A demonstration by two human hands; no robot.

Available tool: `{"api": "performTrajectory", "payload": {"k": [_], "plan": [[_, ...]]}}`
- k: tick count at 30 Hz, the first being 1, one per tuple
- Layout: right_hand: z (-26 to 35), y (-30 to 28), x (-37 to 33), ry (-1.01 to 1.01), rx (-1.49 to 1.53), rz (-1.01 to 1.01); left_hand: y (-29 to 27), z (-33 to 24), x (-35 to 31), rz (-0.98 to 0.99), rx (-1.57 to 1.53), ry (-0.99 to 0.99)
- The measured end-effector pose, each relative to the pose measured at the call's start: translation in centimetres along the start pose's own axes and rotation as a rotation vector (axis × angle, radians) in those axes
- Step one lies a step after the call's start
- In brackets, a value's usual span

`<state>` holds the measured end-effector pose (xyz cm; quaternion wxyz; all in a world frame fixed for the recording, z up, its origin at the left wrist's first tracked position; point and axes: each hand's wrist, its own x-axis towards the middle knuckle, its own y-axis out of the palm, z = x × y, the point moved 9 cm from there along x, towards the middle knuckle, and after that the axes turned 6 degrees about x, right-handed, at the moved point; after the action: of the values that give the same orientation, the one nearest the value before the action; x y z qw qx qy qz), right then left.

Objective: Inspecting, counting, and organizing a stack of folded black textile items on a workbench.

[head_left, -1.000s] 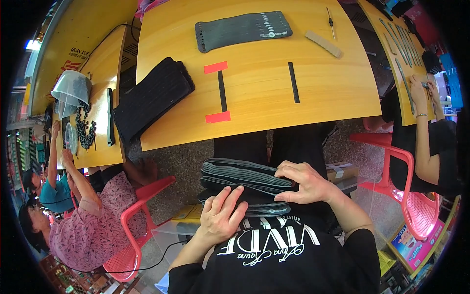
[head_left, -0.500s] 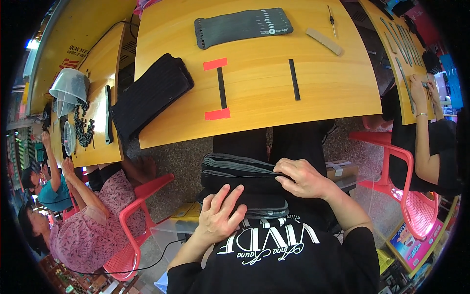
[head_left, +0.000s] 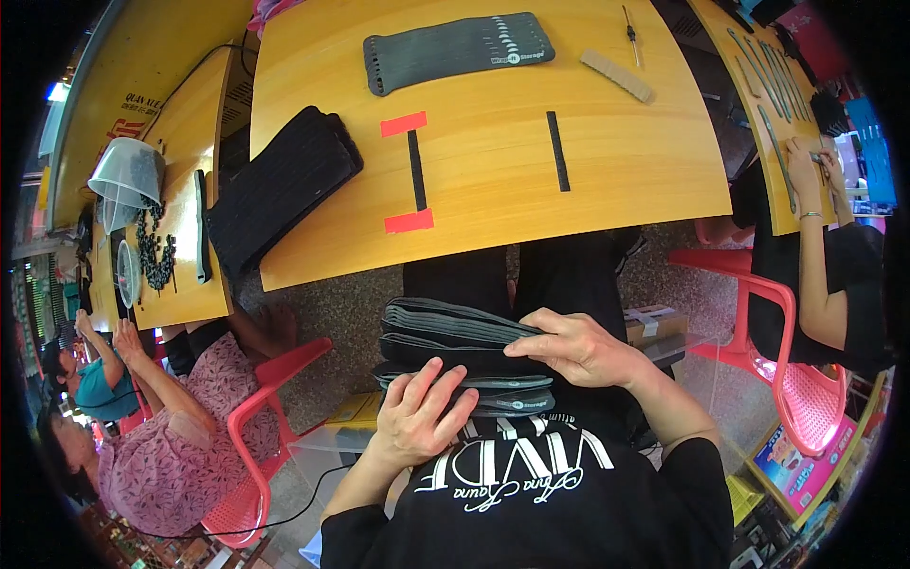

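A stack of dark grey and black fabric strips lies on my lap, its layers fanned at the left end. With thumb and fingers, my right hand pinches the right end of the upper strips. My left hand rests on the near part of the stack, its fingers stretched out and slightly apart. Beneath and nearer to me, more grey strips show light printing on one edge. How many strips the right fingers hold is hidden.
On the wooden table lie a grey fabric panel, a black fabric stack, a beige block, a thin pointed tool, black strips and red tape. Co-workers sit left and right by red chairs.
My right hand has shifted slightly left along the stack, still pinching the strips. The gap between the upper and lower strips looks wider. The whole view has shifted a little.
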<state>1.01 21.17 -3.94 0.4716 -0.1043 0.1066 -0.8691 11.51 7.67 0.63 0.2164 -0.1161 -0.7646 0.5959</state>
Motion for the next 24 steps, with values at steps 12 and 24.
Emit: {"api": "performTrajectory", "payload": {"k": [12,24], "plan": [[0.3,-0.1,0.1,0.007,0.048,0.036,0.2,0.0,-0.2,-0.012,0.027,-0.019],[-1.0,0.8,0.5,0.100,0.003,0.040,-0.2,-0.2,0.0,-0.032,0.008,0.012]]}}
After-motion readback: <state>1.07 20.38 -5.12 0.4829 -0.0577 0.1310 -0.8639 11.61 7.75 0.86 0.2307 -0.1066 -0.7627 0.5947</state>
